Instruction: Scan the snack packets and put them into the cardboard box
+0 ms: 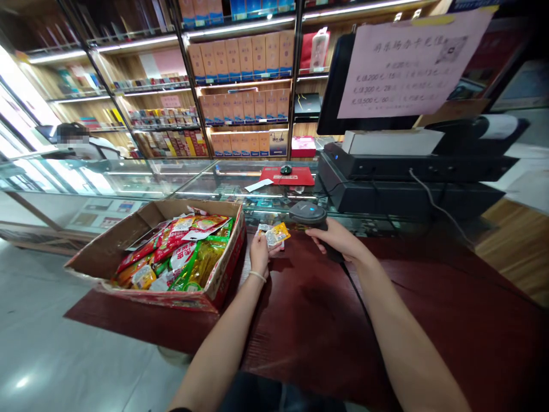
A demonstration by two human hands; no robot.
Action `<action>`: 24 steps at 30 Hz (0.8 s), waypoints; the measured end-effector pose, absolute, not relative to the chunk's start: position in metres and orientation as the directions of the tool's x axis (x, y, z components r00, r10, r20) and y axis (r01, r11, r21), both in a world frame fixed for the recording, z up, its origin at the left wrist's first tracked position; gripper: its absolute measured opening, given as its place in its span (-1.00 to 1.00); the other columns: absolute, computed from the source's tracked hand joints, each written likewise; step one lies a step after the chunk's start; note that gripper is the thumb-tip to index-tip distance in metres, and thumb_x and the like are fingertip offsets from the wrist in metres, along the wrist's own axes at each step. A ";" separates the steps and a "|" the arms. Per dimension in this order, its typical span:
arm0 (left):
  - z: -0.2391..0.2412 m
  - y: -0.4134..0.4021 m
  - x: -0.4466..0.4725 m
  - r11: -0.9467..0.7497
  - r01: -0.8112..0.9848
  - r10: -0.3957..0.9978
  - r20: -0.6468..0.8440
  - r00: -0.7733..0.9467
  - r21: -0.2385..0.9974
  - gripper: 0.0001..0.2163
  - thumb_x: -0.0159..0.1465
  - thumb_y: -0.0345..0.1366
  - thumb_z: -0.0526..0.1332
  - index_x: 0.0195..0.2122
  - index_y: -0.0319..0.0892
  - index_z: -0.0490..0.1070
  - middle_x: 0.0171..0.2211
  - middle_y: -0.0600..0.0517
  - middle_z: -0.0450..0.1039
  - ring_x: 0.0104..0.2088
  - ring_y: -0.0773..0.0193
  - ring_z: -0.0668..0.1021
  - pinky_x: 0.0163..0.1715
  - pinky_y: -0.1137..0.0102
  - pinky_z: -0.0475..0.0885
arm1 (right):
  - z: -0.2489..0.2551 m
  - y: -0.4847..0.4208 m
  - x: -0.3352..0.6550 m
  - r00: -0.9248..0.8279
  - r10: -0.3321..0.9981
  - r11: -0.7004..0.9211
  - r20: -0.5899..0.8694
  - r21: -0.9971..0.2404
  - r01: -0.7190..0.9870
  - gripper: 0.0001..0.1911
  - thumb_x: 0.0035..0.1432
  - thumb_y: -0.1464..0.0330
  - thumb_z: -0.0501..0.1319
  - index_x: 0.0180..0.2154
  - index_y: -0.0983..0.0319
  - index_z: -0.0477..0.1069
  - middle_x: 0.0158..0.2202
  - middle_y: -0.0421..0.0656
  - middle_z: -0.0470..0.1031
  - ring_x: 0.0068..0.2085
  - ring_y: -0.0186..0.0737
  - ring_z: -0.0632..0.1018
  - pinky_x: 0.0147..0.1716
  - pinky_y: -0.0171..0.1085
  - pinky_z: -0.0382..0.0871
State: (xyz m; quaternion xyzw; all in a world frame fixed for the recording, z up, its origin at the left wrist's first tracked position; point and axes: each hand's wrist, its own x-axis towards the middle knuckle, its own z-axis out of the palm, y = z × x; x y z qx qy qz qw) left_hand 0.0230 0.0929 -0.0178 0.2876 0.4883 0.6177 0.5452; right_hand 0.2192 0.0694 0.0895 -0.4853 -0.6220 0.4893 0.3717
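Note:
My left hand (259, 252) is closed on a small yellow snack packet (277, 234), held up above the dark red counter (317, 320). My right hand (338, 239) grips a dark handheld barcode scanner (307, 213), whose head sits just right of and above the packet. A black cable runs from the scanner back along my right arm. Left of my left hand stands an open cardboard box (107, 252) filled with several red, green and yellow snack packets (180, 254).
A checkout terminal (412, 166) with a screen and a pink paper notice (407, 63) stands at the right. Beyond lie a glass display counter (141, 177), a red mat with a mouse (286, 170), and shelves of boxed goods (244, 57). A person sits far left (86, 143).

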 end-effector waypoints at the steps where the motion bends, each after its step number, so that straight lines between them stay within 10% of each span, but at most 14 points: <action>1: -0.018 0.094 0.024 0.045 -0.456 0.952 -0.176 -0.249 0.889 -0.88 0.38 -0.30 0.03 -0.16 -0.22 0.26 -0.25 -0.05 0.52 -0.47 0.34 0.62 -0.43 0.41 0.55 | 0.089 0.069 0.220 -0.250 0.968 0.053 -0.019 -0.959 0.277 -0.75 0.08 0.24 0.28 -0.44 0.21 0.25 -0.65 -0.32 0.30 -0.70 -0.43 0.30 -0.74 -0.42 0.18; 12: -0.026 0.098 0.024 -0.130 -0.503 0.926 -0.077 -0.370 0.855 -0.84 0.31 -0.26 0.16 -0.17 -0.23 0.29 -0.26 -0.02 0.45 -0.39 0.37 0.60 -0.33 0.36 0.61 | 0.087 0.069 0.230 -0.295 0.936 0.003 -0.192 -0.834 0.552 -0.72 0.08 0.25 0.28 -0.19 0.20 0.31 -0.65 -0.34 0.32 -0.71 -0.38 0.34 -0.78 -0.44 0.14; 24: 0.020 0.071 0.032 -0.217 -0.307 0.921 0.090 -0.379 0.927 -0.81 0.33 -0.18 0.13 -0.19 -0.19 0.24 -0.23 -0.02 0.44 -0.32 0.28 0.62 -0.39 0.38 0.60 | 0.106 0.058 0.227 -0.226 0.973 0.108 0.042 -0.952 0.287 -0.69 0.05 0.17 0.31 -0.44 0.20 0.25 -0.67 -0.31 0.29 -0.71 -0.40 0.30 -0.74 -0.39 0.17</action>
